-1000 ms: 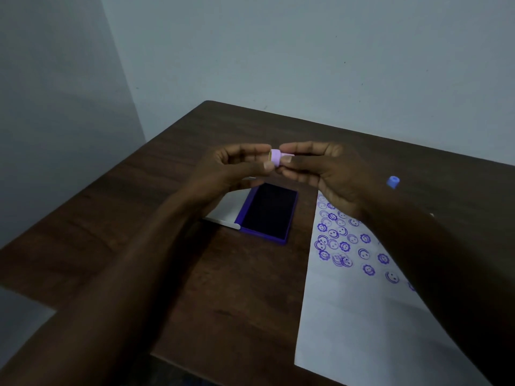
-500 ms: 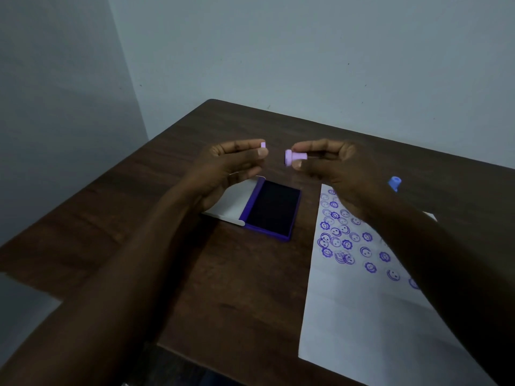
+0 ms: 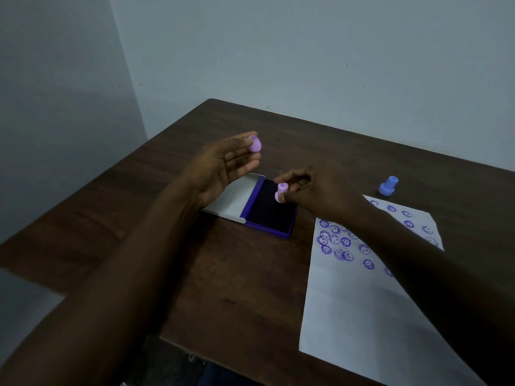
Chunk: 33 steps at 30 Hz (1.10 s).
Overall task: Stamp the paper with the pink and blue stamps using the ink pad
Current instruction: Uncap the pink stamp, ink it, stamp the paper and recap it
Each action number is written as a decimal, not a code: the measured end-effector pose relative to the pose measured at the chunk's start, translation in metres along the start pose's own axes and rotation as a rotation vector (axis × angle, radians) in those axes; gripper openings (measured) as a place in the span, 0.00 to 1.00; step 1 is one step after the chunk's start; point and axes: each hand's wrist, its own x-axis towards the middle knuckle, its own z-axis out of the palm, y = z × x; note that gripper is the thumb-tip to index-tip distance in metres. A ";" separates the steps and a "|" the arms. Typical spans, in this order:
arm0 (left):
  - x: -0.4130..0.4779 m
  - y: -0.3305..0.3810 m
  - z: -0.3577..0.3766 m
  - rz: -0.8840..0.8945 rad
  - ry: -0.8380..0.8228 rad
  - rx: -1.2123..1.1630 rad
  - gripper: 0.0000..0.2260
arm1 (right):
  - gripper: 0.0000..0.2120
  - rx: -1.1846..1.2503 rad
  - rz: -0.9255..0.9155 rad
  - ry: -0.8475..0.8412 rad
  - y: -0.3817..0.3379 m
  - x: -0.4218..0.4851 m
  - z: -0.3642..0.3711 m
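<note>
My left hand [image 3: 223, 165] is raised above the table, pinching a small pink cap [image 3: 255, 143] at its fingertips. My right hand [image 3: 320, 190] holds the pink stamp [image 3: 281, 192] just above the dark pad of the open purple ink pad [image 3: 269, 210]. The ink pad's white lid [image 3: 232, 200] lies folded out to the left. The blue stamp [image 3: 388, 186] stands on the table at the back right. The white paper [image 3: 362, 296] lies at the right, with several purple smiley prints at its far end; my right forearm covers part of it.
The dark wooden table [image 3: 228, 277] sits in a corner against pale walls. Its near edge runs diagonally across the lower left, and the floor shows beyond it.
The hands pulled the pink cap off the stamp and moved apart. The left hand lifted away with the cap. The right hand lowered the stamp over the ink pad.
</note>
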 end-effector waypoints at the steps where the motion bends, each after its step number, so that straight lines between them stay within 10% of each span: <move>1: 0.000 0.000 0.001 -0.002 -0.001 -0.008 0.10 | 0.11 -0.021 -0.007 -0.004 0.000 -0.001 0.001; 33: -0.008 -0.004 0.007 -0.030 0.052 -0.008 0.08 | 0.13 -0.224 -0.041 -0.027 -0.007 -0.006 0.011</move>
